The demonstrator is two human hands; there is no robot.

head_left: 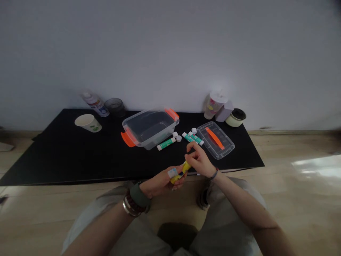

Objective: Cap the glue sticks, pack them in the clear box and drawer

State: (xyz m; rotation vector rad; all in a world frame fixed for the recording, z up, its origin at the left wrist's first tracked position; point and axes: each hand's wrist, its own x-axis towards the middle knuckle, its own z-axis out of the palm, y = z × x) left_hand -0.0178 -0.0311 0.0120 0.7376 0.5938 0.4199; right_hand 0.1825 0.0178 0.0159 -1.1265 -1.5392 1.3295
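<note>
The left hand point(160, 183) was seen curled shut around the lower end of a yellow glue stick point(184, 170), with a small white-and-blue piece point(172, 172) pressed against it; what that piece was could not be told. The stick was held well in front of the clear plastic box point(149, 128), out over the near edge of the black mat point(80, 153). Its long axis was slanted from lower left to upper right, with the upper end pointed off to the right of the box. The right hand point(199, 160) was brought in at that upper end, with the right-hand fingers point(190, 146) spread, and whether they were clamped on the stick or just beside it could not be told. A slip was the danger here: the smooth, narrow barrel could have been lost from so small a grip, and a dropped stick could have rolled off the mat onto the floor.

Left of the box, a paper cup point(87, 123), a spray bottle point(95, 105) and a dark jar point(115, 107) were placed. Right of it, a green glue stick point(166, 143), white caps point(176, 136), two more green glue sticks point(192, 138) and a clear lid with an orange handle point(215, 139) were laid out, with a straw cup point(214, 105) and a small pot point(236, 117) behind.
</note>
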